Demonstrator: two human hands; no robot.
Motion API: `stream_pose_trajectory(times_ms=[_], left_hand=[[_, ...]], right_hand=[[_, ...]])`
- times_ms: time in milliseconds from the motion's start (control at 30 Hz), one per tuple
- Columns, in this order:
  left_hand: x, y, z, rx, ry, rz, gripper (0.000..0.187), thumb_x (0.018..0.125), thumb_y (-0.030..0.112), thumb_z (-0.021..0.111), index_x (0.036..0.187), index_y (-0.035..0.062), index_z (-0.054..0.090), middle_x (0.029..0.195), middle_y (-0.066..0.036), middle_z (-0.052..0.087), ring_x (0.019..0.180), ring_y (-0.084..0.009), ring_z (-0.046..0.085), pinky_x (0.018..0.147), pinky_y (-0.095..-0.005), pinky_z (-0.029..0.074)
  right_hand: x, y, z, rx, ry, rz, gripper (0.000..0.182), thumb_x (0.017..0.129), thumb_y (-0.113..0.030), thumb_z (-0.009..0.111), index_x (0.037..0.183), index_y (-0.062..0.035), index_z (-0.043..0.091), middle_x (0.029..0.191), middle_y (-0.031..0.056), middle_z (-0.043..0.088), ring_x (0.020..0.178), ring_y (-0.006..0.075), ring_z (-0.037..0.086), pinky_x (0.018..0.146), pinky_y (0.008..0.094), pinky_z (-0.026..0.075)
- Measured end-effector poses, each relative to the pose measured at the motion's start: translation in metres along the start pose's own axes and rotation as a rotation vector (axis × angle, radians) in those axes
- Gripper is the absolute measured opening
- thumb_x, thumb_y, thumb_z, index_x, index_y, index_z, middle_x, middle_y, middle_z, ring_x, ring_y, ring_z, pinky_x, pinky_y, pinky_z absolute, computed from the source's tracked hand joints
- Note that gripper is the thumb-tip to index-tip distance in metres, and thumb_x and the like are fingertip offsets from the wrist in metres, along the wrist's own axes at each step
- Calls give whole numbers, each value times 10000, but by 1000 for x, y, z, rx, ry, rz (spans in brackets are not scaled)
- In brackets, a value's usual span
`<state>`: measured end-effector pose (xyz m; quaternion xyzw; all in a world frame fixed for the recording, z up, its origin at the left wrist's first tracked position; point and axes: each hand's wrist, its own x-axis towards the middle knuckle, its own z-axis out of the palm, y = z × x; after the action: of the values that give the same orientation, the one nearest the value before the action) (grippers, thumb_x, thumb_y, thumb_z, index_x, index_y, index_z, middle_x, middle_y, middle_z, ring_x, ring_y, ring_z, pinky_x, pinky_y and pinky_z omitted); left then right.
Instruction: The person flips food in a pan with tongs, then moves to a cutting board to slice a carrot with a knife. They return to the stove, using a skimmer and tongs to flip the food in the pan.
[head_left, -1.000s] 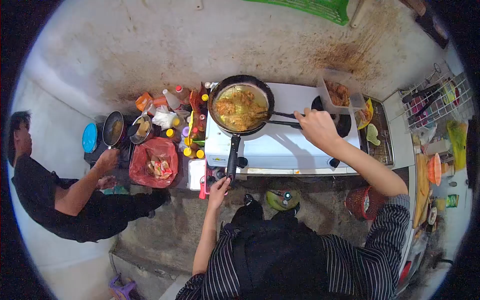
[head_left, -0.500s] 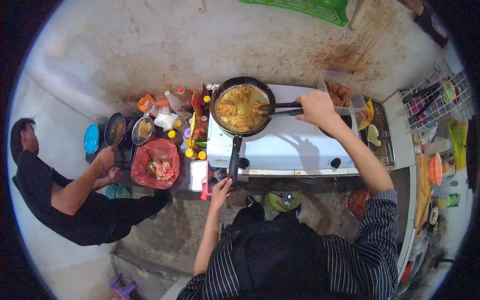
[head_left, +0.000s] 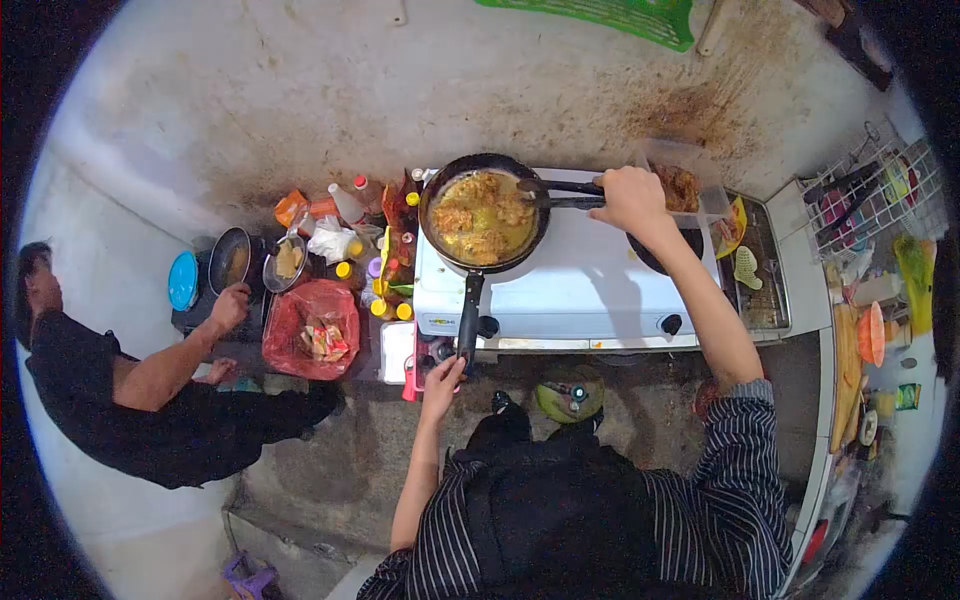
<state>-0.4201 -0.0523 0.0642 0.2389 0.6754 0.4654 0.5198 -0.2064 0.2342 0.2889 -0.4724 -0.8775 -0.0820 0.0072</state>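
Several browned, fried pieces lie in bubbling oil in a dark frying pan on the left side of a white gas stove. My left hand is closed round the end of the pan's black handle, which points toward me. In my right hand I grip black tongs, fingers wrapped round them. The tongs reach left over the pan's right rim, their tips near the fried pieces on that side.
A clear plastic box with browned food stands behind the right burner. Bottles and a red plastic bag crowd the left counter, where another person holds a small pan. A wire rack hangs at the right.
The tongs have shifted slightly up and right, off the right-hand piece. The co-worker's hand has moved a little to the right.
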Motion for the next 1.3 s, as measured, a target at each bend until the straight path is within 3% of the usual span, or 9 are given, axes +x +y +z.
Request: stream_pose_trajectory(times_ms=[133,233,333,433,533,667,900,1067,1300], left_hand=[[3,-4,-2,6,-13,-10,421,811,390,592,1064,54,597,796,13,579,725,-75,541,585,-209,391],[4,-6,0,-32,13,12,422,812,389,592,1069,55,595,810,10,585,729,-76,541,585,-214,391],[0,1,-1,6,-1,-5,427,811,386,595,1070,47,595,820,5,588,723,-79,541,583,-211,390],[-8,14,5,-7,32,-7,393,844,322,575,1072,2,571,798,21,570,679,-62,507,614,-192,394],[2,-1,0,-25,-13,51,402,816,359,598,1062,41,596,821,9,583,716,-77,535,592,-213,392],[-2,6,0,-8,-6,0,363,829,318,593,1053,33,600,792,26,568,696,-66,517,573,-198,384],[-1,6,2,-44,-29,108,346,837,306,586,1053,36,598,818,29,564,702,-60,511,607,-201,401],[9,-13,-3,-107,-50,55,352,840,285,584,1072,20,576,840,23,565,709,-63,515,630,-195,395],[5,1,-1,-72,-29,-6,373,839,279,587,1091,7,547,810,15,561,678,-63,516,588,-186,377]], right_hand=[[6,-2,20,-60,-46,1,343,586,-346,747,743,-56,653,744,135,636,736,277,630,646,363,508],[2,-5,23,-89,-63,-41,371,609,-370,729,899,-146,666,729,120,632,727,275,623,639,385,505],[0,-5,13,-56,-73,14,349,617,-350,724,899,-154,667,716,117,628,722,272,623,637,378,505],[-5,-9,11,61,64,39,362,618,-332,720,924,-148,659,720,122,624,716,273,621,628,376,501],[-7,-22,31,128,187,-28,292,607,-283,723,820,-95,655,695,130,622,677,275,625,599,378,502],[-11,-26,56,243,203,30,376,626,-318,715,945,-134,640,695,122,625,689,289,620,597,387,496],[-61,-1,90,684,306,581,478,647,-423,689,1031,-147,621,775,139,641,725,310,618,607,386,487],[-83,18,157,685,248,907,690,585,-532,701,1145,-153,562,907,175,630,847,342,600,720,415,467],[-88,8,193,667,236,1012,744,588,-451,726,1187,-68,508,984,205,601,893,343,586,760,414,466]])
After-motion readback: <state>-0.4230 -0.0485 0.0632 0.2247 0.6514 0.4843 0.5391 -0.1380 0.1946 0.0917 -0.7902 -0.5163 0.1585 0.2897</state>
